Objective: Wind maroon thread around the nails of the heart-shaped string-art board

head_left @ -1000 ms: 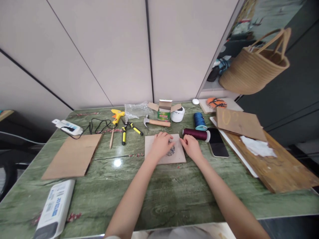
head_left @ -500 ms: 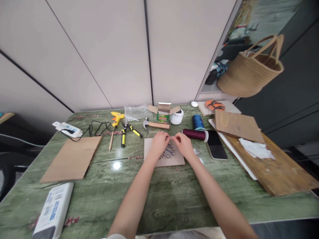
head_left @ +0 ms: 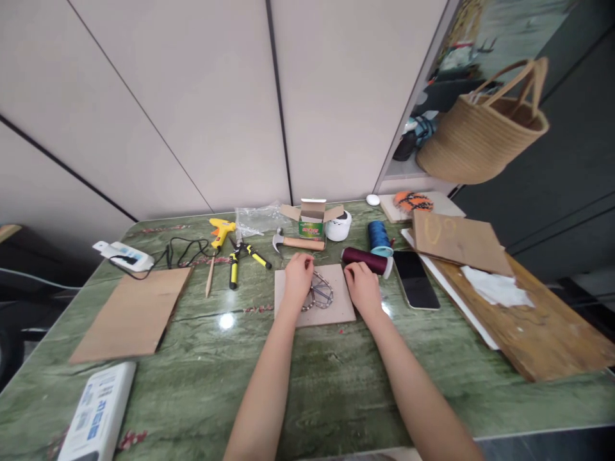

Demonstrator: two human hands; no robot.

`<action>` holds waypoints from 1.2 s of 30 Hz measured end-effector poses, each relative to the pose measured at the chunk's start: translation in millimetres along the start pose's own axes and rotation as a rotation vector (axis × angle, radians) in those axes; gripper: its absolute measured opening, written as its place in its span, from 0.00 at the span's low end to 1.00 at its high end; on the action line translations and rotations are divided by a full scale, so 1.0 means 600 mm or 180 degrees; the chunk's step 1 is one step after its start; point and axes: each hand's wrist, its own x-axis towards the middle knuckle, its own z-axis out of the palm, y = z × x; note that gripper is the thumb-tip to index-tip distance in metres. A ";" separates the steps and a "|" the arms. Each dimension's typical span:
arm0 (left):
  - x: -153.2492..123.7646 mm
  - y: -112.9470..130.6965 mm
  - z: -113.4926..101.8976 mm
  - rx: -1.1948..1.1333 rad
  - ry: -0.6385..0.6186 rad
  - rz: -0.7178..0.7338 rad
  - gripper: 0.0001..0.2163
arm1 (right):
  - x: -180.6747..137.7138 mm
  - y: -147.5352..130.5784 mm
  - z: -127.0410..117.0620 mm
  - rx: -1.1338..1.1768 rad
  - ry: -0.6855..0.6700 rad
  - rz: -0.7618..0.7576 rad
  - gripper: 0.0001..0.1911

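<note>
Both hands had drawn apart since half a second before, when they were bunched together over the middle of the board, and the round piece between them now lay uncovered. The left hand (head_left: 298,274) rested on the left part of the small board (head_left: 339,312), fingers bent and held close together, their tips at the far left rim of the round thread-and-nail piece (head_left: 321,294). Whether they pinched a strand I could not tell. The right hand (head_left: 362,288) sat at the board's right edge, fingers curled in and pressed together, knuckles just beside the maroon spool (head_left: 366,258). Whether it held anything was hidden from where I stood.

That round piece lay flat near the middle of the board, which sat on the green table (head_left: 336,384) straight in front of the person. Beyond the maroon spool stood a blue spool (head_left: 378,235), with a phone (head_left: 414,279) lying just to their right. Behind the board lay a hammer (head_left: 298,242) and an open carton (head_left: 312,222). Yellow-handled cutters (head_left: 240,256) and a glue gun (head_left: 220,229) lay further left.
</note>
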 end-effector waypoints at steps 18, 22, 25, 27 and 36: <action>0.000 0.009 -0.025 -0.0370 -0.0109 -0.0838 0.06 | -0.010 -0.036 -0.011 0.1624 0.0711 -0.0166 0.09; -0.008 -0.003 -0.025 -0.0148 -0.0113 -0.0600 0.06 | -0.008 -0.028 -0.011 0.1567 0.0820 -0.0160 0.09; -0.017 -0.012 -0.027 0.0037 -0.0139 -0.0472 0.06 | -0.009 -0.029 -0.012 0.1521 0.0846 -0.0155 0.10; -0.025 -0.016 -0.029 0.0143 -0.0177 -0.0386 0.06 | -0.009 -0.030 -0.013 0.1466 0.0887 -0.0085 0.10; -0.045 -0.012 -0.037 0.0860 -0.0376 0.0196 0.07 | -0.005 -0.035 -0.026 0.2136 0.0735 0.0262 0.11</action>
